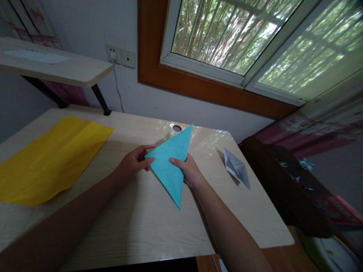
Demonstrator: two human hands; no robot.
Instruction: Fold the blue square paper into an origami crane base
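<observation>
A light blue sheet of paper [171, 162], folded into a long triangle, is held just above the pale wooden desk [147, 223]. Its points reach toward the desk's cable hole and back toward me. My left hand [134, 162] pinches the triangle's left corner between thumb and fingers. My right hand [189, 170] grips its right edge, thumb on top. Both hands hold the same paper.
A large yellow sheet of paper [48, 158] lies flat on the desk's left side. A folded white paper shape [236, 168] sits at the right. A cable hole [177, 128] is near the back edge. A raised shelf [56, 68] stands at back left, a window behind.
</observation>
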